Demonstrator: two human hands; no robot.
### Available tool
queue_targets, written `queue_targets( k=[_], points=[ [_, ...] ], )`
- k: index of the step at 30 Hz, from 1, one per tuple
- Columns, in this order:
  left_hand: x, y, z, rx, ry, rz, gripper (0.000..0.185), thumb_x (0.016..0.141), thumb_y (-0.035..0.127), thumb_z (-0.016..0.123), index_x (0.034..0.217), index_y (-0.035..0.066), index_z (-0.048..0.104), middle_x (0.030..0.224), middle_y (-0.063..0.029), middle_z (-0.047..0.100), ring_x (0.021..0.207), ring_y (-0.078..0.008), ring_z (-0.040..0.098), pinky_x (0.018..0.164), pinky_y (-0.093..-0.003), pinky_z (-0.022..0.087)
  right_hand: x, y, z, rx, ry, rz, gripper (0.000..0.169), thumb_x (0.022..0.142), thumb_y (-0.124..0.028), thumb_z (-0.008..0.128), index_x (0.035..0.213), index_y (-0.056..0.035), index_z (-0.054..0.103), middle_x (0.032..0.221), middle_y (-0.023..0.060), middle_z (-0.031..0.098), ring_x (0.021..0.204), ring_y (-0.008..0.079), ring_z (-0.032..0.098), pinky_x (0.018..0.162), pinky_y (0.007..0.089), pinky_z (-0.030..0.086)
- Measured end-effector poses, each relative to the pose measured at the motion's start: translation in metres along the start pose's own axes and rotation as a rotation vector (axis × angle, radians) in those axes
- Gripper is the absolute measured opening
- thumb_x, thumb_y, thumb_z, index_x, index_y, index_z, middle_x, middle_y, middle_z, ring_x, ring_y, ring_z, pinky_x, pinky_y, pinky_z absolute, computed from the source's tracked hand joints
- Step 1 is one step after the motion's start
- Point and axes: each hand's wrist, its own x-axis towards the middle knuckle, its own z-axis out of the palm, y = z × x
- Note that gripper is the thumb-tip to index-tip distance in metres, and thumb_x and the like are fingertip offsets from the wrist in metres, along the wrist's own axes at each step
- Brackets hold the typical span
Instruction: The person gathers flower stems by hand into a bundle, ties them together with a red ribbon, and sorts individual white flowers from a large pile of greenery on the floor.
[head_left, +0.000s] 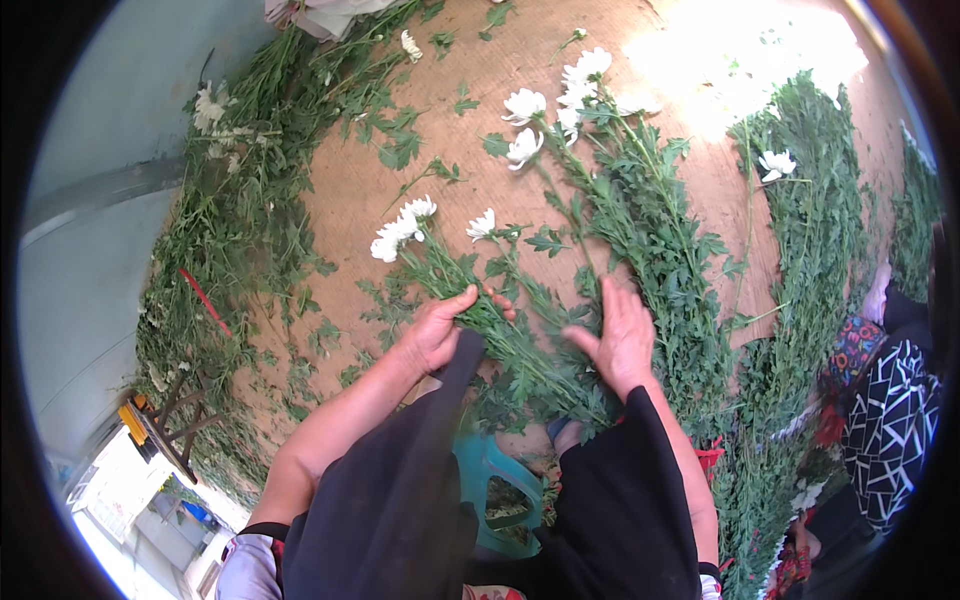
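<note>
My left hand (442, 322) is closed around the stems of a small bunch of white chrysanthemums (405, 227), whose heads point to the upper left. My right hand (622, 330) is spread, fingers up, beside a larger pile of leafy chrysanthemum stems (652, 217); whether it touches a stem there cannot be told. Between the hands lies a single white chrysanthemum (481, 225) with its leafy stem. Further up, several white blooms (524, 106) top the stems of the pile.
Cut greenery (247, 202) heaps along the wall at left. More long leafy stems (814, 195) lie at right, near another person in a black-and-white patterned garment (896, 420). Below my hands is a teal plastic stool (487, 465). A red strip (204, 301) rests on the left greenery.
</note>
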Motion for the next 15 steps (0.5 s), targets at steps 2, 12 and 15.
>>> queue_targets(
  k=[2, 12, 15],
  points=[
    [0.003, -0.004, -0.009, -0.019, 0.008, 0.004, 0.027, 0.102, 0.026, 0.055, 0.116, 0.002, 0.059, 0.117, -0.0189, 0.066, 0.115, -0.0344, 0.063, 0.101, -0.0504, 0.050, -0.014, -0.005, 0.011, -0.009, -0.072, -0.027, 0.090, 0.072, -0.035, 0.085, 0.144, -0.0021, 0.042, 0.108, 0.0138, 0.058, 0.103, 0.0312, 0.056, 0.081, 0.0426, 0.049],
    [0.025, -0.010, 0.014, 0.056, 0.144, 0.040, 0.031, 0.102, 0.022, 0.055, 0.122, -0.001, 0.057, 0.113, -0.0165, 0.067, 0.110, -0.0306, 0.065, 0.099, -0.0472, 0.052, -0.026, 0.011, 0.014, 0.790, -0.100, 0.326, 0.053, 0.083, -0.013, 0.077, 0.132, -0.0065, 0.057, 0.106, 0.0108, 0.068, 0.088, 0.0228, 0.065, 0.082, 0.0337, 0.052],
    [0.031, -0.012, 0.030, 0.080, 0.120, 0.057, 0.030, 0.102, 0.021, 0.057, 0.119, -0.003, 0.058, 0.108, -0.0141, 0.068, 0.104, -0.0268, 0.066, 0.097, -0.0438, 0.052, -0.023, -0.007, 0.003, 0.799, -0.056, 0.273, 0.044, 0.083, -0.014, 0.077, 0.123, -0.0056, 0.060, 0.097, 0.0101, 0.067, 0.085, 0.0231, 0.065, 0.078, 0.0329, 0.052]
  ],
)
